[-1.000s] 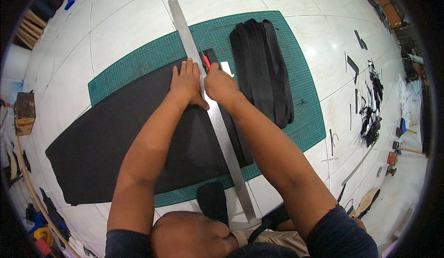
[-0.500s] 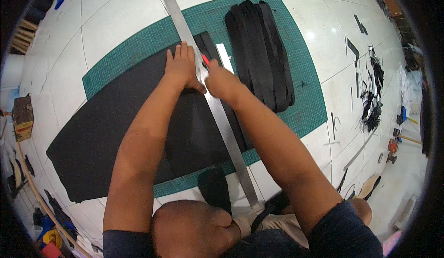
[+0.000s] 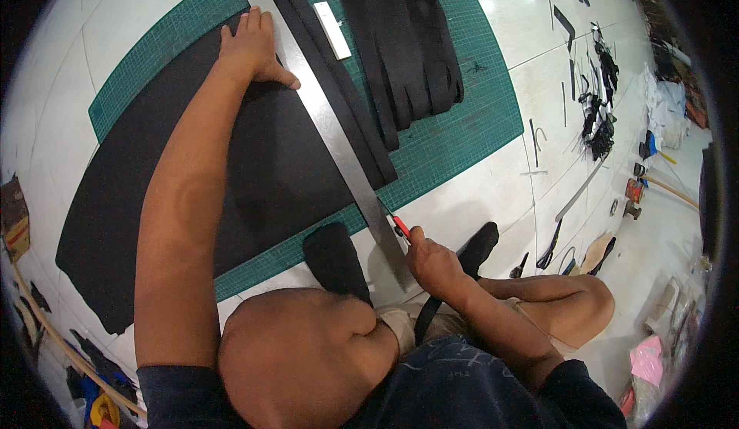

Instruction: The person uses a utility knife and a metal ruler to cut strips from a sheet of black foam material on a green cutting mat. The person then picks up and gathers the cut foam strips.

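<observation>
My left hand (image 3: 254, 50) lies with fingers spread, pressing on a long metal ruler (image 3: 327, 133) and the black fabric (image 3: 269, 175) beneath it. The ruler runs slantwise across the fabric, its near end past the mat's front edge. A narrow black strip (image 3: 339, 83) of the same fabric lies along the ruler's right side. My right hand (image 3: 437, 263) is closed around a red utility knife (image 3: 402, 227), just off the near edge of the green cutting mat (image 3: 469, 140), with its tip beside the ruler.
A stack of long black strips (image 3: 400, 44) rests on the mat's right part, beside a small white block (image 3: 332, 30). Black scraps (image 3: 599, 110) litter the tiled floor at the right. My bent legs and dark-socked feet (image 3: 335, 260) are close to the near edge.
My right hand has drawn the knife along the ruler toward me, from beside my left hand to past the mat's near edge. The whole view has shifted, and the strip now lies apart from the stack.
</observation>
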A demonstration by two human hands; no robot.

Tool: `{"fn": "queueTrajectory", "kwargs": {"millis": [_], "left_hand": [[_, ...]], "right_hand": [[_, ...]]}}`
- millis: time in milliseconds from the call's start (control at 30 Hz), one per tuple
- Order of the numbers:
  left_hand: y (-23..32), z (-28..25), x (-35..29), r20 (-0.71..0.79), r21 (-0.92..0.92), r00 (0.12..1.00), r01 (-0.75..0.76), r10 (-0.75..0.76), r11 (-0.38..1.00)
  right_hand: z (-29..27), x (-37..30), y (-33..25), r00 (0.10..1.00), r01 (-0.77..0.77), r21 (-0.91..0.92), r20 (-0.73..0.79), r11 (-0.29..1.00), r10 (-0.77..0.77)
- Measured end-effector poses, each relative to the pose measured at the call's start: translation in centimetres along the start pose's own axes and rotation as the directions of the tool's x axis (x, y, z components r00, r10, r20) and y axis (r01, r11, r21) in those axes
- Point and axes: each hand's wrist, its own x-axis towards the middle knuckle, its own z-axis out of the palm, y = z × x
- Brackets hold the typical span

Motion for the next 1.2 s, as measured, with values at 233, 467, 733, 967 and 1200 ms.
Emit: {"fn": "queueTrajectory", "kwargs": {"millis": [233,467,733,967,1200], "left_hand": [[-0.5,0.4,-0.7,0.052,0.0,0.998,0.024,-0.024,1.0],[0.7,-1.0,-0.7,0.076,-0.015,0.997,0.003,-0.002,1.0],[0.2,-1.0,-0.7,0.098,-0.023,0.995,0.014,-0.011,1.0],[0.4,-1.2,-0.9,0.082,-0.06,0.997,-0.005,0.01,0.998],[0.2,-1.2,-0.4,0.078,-0.021,0.997,0.009,-0.007,1.0]], "right_hand": [[-8.4,4.9,-4.7,0.952,0.197,0.089,-0.254,0.976,-0.169],[-16.4,23.1,-15.3,0.9,0.287,0.12,-0.373,0.95,-0.225],[-18.6,27.7,-21.1,0.909,0.242,0.125,-0.375,0.962,-0.179],[-19.8,28.3,-21.3,0.9,0.269,0.118,-0.383,0.956,-0.207],[-15.6,22.4,-15.9,0.953,0.243,0.089,-0.208,0.966,-0.22]]}}
